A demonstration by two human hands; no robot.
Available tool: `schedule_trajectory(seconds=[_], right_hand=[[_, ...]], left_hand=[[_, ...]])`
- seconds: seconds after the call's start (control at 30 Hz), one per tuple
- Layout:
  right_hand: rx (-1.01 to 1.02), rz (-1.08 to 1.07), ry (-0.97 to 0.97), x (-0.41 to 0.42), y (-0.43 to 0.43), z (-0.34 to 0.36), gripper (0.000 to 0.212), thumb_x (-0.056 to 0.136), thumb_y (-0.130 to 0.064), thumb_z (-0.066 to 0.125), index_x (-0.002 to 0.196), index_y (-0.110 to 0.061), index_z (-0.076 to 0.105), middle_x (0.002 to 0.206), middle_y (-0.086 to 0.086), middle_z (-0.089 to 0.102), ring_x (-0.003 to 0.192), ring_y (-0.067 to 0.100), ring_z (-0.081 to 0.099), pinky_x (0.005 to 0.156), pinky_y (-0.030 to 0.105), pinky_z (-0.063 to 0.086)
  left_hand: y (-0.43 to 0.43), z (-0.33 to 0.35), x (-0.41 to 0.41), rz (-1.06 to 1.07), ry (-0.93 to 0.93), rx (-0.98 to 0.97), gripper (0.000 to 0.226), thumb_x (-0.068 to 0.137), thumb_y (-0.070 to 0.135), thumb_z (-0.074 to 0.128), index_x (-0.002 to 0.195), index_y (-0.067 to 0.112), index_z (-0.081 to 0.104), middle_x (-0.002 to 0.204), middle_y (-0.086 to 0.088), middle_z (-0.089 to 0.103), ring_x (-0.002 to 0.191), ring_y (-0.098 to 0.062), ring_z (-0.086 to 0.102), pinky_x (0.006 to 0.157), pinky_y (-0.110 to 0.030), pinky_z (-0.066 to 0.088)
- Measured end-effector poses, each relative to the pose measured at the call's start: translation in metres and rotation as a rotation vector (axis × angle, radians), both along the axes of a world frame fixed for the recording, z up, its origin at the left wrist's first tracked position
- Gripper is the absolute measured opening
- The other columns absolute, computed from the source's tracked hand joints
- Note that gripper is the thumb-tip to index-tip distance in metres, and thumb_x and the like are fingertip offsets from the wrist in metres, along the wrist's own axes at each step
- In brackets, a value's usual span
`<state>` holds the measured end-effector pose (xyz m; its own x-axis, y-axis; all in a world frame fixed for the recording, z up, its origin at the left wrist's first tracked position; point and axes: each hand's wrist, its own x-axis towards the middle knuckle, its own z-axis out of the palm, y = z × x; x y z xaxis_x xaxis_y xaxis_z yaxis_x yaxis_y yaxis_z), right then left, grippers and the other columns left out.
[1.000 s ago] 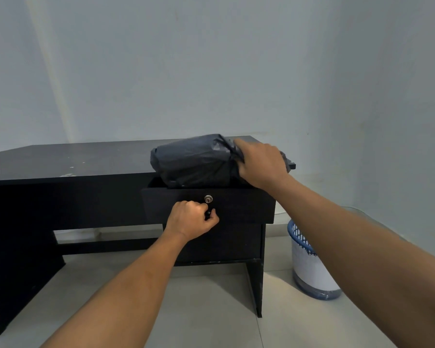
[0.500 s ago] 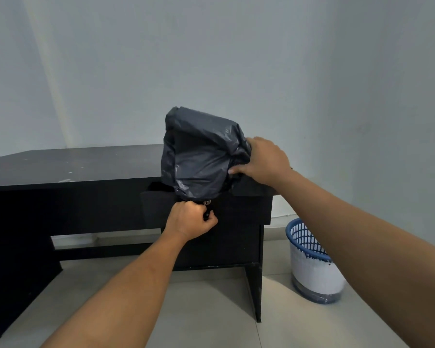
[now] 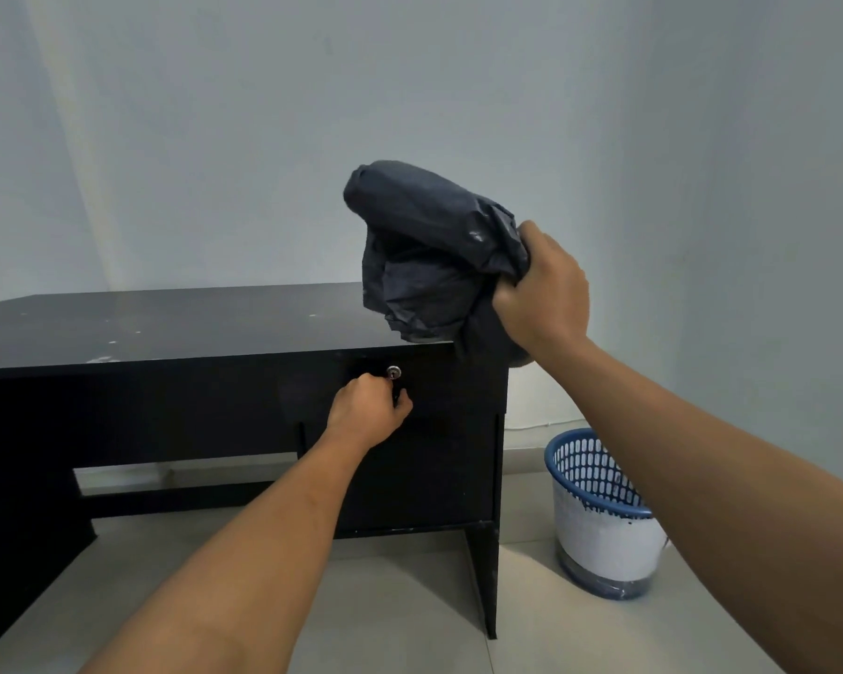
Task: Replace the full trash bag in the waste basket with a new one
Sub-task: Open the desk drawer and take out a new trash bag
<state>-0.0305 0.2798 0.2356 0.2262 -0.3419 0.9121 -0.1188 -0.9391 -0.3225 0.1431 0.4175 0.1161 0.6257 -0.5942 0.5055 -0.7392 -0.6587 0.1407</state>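
A crumpled dark grey trash bag hangs in the air above the right end of a black desk. My right hand is closed around its bunched end. My left hand grips the drawer handle just under a small metal lock on the desk's drawer front, which sits flush with the desk. A blue and white waste basket with a slotted rim stands on the floor to the right of the desk, partly behind my right forearm.
Pale walls meet in a corner behind the desk. The floor is light tile. The desk's right side panel stands between my left arm and the basket.
My right hand lifted the grey bag out of the open drawer, up and to the right. My left hand pushed the drawer in until it closed.
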Motion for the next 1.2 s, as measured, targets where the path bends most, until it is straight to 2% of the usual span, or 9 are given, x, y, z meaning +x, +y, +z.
schedule_trajectory(seconds=[0.23,0.33,0.57,0.7,0.77,0.93,1.03,1.1,1.2], right_hand=[[0.192,0.231,0.039,0.013,-0.007,-0.025,0.016,0.071,-0.007,0.051,0.082,-0.017,0.048,0.062,-0.001,0.053,0.06,0.026,0.048,0.054,0.043,0.044],[0.216,0.252,0.046,0.021,-0.008,-0.031,0.014,0.072,-0.007,0.052,0.083,-0.016,0.049,0.063,0.0,0.055,0.061,0.026,0.049,0.055,0.042,0.044],[0.209,0.174,0.154,0.029,-0.008,-0.04,0.013,0.079,-0.017,0.056,0.086,-0.026,0.048,0.065,-0.008,0.055,0.061,0.013,0.051,0.053,0.028,0.035],[0.228,0.157,0.174,0.029,-0.008,-0.04,0.012,0.081,-0.019,0.056,0.092,-0.023,0.053,0.067,-0.009,0.057,0.062,0.01,0.053,0.056,0.028,0.036],[0.213,0.139,0.193,0.029,-0.007,-0.039,0.014,0.081,-0.02,0.056,0.094,-0.023,0.053,0.07,-0.007,0.059,0.064,0.02,0.054,0.059,0.03,0.039],[0.164,0.109,0.224,0.029,-0.006,-0.043,0.016,0.081,-0.021,0.057,0.097,-0.02,0.053,0.077,-0.003,0.06,0.069,0.026,0.051,0.06,0.033,0.038],[0.143,0.103,0.253,0.033,-0.006,-0.049,0.019,0.081,-0.021,0.057,0.099,-0.02,0.051,0.078,0.0,0.062,0.072,0.03,0.055,0.062,0.038,0.048],[0.106,0.109,0.276,0.036,-0.005,-0.052,0.022,0.081,-0.022,0.056,0.102,-0.019,0.053,0.08,0.001,0.063,0.072,0.03,0.057,0.062,0.042,0.051],[0.066,0.1,0.368,0.037,-0.006,-0.051,0.023,0.083,-0.025,0.056,0.105,-0.019,0.051,0.085,0.001,0.063,0.072,0.032,0.058,0.062,0.043,0.052]], left_hand=[[-0.027,0.001,0.026,0.019,0.177,-0.018,0.03,0.1,0.035,0.043,0.103,0.013,0.063,0.1,-0.009,0.065,0.086,-0.023,0.061,0.069,-0.03,0.046],[-0.034,0.001,0.034,0.014,0.228,-0.051,0.028,0.101,0.034,0.042,0.108,0.015,0.06,0.107,-0.01,0.064,0.086,-0.021,0.058,0.072,-0.03,0.044],[-0.037,-0.003,0.038,-0.009,0.282,-0.146,0.037,0.101,0.038,0.043,0.129,0.017,0.054,0.132,-0.01,0.057,0.115,-0.028,0.056,0.084,-0.027,0.039],[-0.036,0.001,0.034,-0.004,0.287,-0.129,0.042,0.101,0.039,0.045,0.136,0.017,0.051,0.139,-0.011,0.053,0.123,-0.03,0.052,0.094,-0.033,0.043],[-0.036,0.003,0.032,0.004,0.275,-0.129,0.044,0.1,0.04,0.045,0.138,0.017,0.049,0.141,-0.011,0.051,0.125,-0.031,0.051,0.097,-0.034,0.043],[-0.031,0.0,0.031,0.013,0.331,-0.117,0.039,0.101,0.039,0.042,0.133,0.019,0.051,0.136,-0.009,0.055,0.119,-0.029,0.054,0.094,-0.034,0.043],[-0.023,-0.004,0.036,0.012,0.375,-0.157,0.034,0.1,0.036,0.043,0.126,0.017,0.054,0.13,-0.01,0.058,0.115,-0.028,0.056,0.093,-0.033,0.043],[-0.019,-0.005,0.036,-0.006,0.502,-0.26,0.039,0.101,0.032,0.044,0.136,0.014,0.048,0.14,-0.011,0.051,0.126,-0.029,0.049,0.1,-0.03,0.041],[-0.017,0.011,0.024,-0.145,1.073,-0.831,0.045,0.107,0.018,0.029,0.149,0.001,0.031,0.154,-0.017,0.034,0.141,-0.031,0.034,0.088,-0.019,0.049]])
